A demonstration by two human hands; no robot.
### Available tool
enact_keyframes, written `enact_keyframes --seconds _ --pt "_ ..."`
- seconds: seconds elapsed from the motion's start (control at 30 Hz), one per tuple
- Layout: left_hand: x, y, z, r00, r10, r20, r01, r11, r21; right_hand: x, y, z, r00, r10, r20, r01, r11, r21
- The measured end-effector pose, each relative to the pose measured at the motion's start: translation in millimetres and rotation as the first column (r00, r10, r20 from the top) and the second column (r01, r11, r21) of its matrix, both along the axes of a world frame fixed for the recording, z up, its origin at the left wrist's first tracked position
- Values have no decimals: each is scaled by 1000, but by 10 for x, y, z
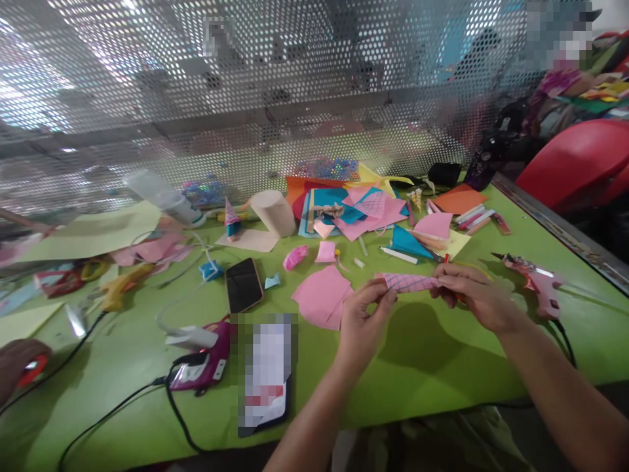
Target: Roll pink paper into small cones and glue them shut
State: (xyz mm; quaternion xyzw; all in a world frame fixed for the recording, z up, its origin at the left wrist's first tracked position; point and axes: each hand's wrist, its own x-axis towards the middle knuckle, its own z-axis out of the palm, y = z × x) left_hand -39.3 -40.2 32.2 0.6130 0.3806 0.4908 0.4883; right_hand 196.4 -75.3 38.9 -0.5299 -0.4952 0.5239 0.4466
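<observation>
A pink piece with a blue grid pattern [410, 282], narrow and seemingly rolled, is held level above the green table [422, 373]. My left hand [366, 314] pinches its left end between thumb and fingers. At its right end, my right hand [472, 295] grips the tip, with the fingers curled. Pink paper pieces [324, 298] lie on the table just left of my left hand. Behind my hands are a blue paper cone [410, 242] and a white pen [399, 255].
A pink glue gun [538, 285] lies at the right, and a yellow one [122, 285] at the left. Two phones [244, 286] [268, 373] and a magenta device [209, 360] with cables are left of centre. Another person's hand [22, 367] shows at the left edge. Perforated metal stands behind.
</observation>
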Motion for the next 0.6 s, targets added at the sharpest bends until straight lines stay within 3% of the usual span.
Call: enact_keyframes --seconds 0.17,0.6 --pt "0 -12 12 999 -18 -49 21 998 52 -81 24 12 998 -26 51 26 1000 4" --pt "-2 -12 1 999 7 -37 -6 1000 26 -59 20 -24 1000 -16 22 16 1000 -11"
